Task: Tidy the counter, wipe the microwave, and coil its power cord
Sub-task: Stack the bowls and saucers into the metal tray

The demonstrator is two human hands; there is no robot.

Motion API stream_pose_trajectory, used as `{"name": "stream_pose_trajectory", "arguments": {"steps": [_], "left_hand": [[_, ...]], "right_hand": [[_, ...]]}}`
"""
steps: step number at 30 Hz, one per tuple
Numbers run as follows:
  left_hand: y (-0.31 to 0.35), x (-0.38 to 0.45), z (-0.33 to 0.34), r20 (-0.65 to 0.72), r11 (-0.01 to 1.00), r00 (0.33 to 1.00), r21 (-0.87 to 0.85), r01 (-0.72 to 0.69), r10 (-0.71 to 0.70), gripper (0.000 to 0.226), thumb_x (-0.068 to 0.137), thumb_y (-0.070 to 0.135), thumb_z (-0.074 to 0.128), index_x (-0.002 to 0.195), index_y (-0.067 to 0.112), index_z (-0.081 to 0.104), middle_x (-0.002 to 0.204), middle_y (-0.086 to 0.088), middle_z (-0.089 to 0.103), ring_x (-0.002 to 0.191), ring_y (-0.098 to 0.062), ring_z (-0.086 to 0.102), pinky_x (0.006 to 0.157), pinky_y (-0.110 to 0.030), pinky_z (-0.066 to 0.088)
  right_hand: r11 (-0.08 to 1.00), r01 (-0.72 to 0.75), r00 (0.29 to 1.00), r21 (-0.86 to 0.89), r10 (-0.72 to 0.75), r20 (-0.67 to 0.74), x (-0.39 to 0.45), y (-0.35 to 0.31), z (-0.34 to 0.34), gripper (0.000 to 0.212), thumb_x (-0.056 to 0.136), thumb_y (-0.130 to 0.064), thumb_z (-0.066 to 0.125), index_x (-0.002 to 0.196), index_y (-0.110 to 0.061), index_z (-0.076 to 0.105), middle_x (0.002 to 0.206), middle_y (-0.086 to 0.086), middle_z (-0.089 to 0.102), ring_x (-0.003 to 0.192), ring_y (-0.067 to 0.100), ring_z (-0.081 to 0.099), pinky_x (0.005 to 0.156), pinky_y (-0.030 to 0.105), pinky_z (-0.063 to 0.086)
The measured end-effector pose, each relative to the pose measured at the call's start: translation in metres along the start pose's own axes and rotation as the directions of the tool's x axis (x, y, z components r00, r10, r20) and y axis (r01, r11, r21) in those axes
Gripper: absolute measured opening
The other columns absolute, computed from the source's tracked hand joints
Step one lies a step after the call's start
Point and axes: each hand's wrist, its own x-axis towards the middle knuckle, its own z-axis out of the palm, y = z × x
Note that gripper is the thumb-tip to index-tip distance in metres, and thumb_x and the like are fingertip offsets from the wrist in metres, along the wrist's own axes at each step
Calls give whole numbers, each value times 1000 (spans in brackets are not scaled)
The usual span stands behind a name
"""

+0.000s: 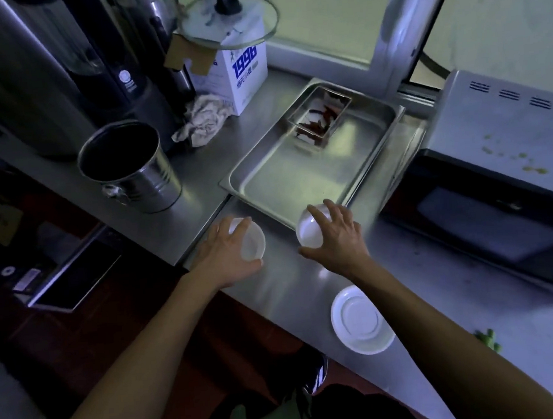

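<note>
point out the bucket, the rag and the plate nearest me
bucket (154,182), head view, on its ribbed side wall
rag (202,120), head view, on the middle of the crumpled cloth
plate (360,320), head view, on its centre

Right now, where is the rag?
In the head view, the crumpled rag lies at the back left of the counter, against the white box and just behind the metal bucket.

Single head-worn view, wide-angle, looking steeply down and forward, close over a steel counter (308,292)
</note>
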Motion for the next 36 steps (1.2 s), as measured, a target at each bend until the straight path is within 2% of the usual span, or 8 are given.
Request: {"name": "stream_pose_trajectory", "arguments": {"steps": [3,7,11,15,18,26,29,36], "left_hand": [[9,33,-8,-9,998,999,38,-41,42,97,71,66,67,151,39,20,160,3,10,145,-26,16,111,-45,30],[22,81,-24,5,986,992,108,-125,125,94,69,67,66,148,37,23,157,1,16,140,-31,25,108,-49,37],[29,128,-34,20,976,981,90,-196,195,82,68,63,66,139,41,30,154,2,22,140,-31,25,103,-52,41],[26,179,-41,83,960,966,118,-253,245,84,68,58,68,140,41,29,155,1,21,141,-32,24,106,-54,38],[19,220,-45,100,944,949,118,-308,298,83,67,58,66,139,41,29,152,0,25,138,-34,28,103,-53,40],[22,315,-29,240,880,877,136,-455,417,99,74,64,66,152,35,13,162,-6,8,146,-38,13,112,-60,30],[30,339,-20,288,863,849,120,-490,443,100,76,61,69,154,32,14,162,-7,7,147,-38,13,111,-59,29],[44,378,-6,322,864,835,91,-496,446,101,75,61,71,155,33,17,163,-5,7,148,-36,10,112,-59,27]], "right_hand": [[999,-37,999,15,38,-20,11,11,-8,96,74,-64,72,153,-34,26,162,4,16,145,29,16,109,48,31],[994,-104,994,26,104,-14,29,23,-14,98,74,-64,71,154,-33,24,163,3,14,147,27,13,110,47,29],[987,-157,986,33,159,-44,52,27,-14,98,74,-67,70,154,-34,24,163,3,15,146,27,14,110,48,30],[976,-214,974,34,215,-64,83,29,-17,98,74,-67,71,153,-33,25,162,3,15,146,29,15,112,52,30],[958,-285,955,37,287,-71,106,26,-20,98,74,-66,72,154,-32,25,162,2,15,146,28,14,112,53,29],[905,-419,902,66,424,-83,159,7,-9,98,73,-68,71,152,-37,22,162,0,10,148,30,11,113,58,28],[885,-458,877,85,466,-117,164,10,-7,96,72,-66,73,150,-37,25,161,3,14,146,32,15,112,61,30],[842,-525,832,126,539,-132,174,21,-4,95,70,-63,75,148,-38,26,160,2,17,146,31,18,111,60,31]]}}
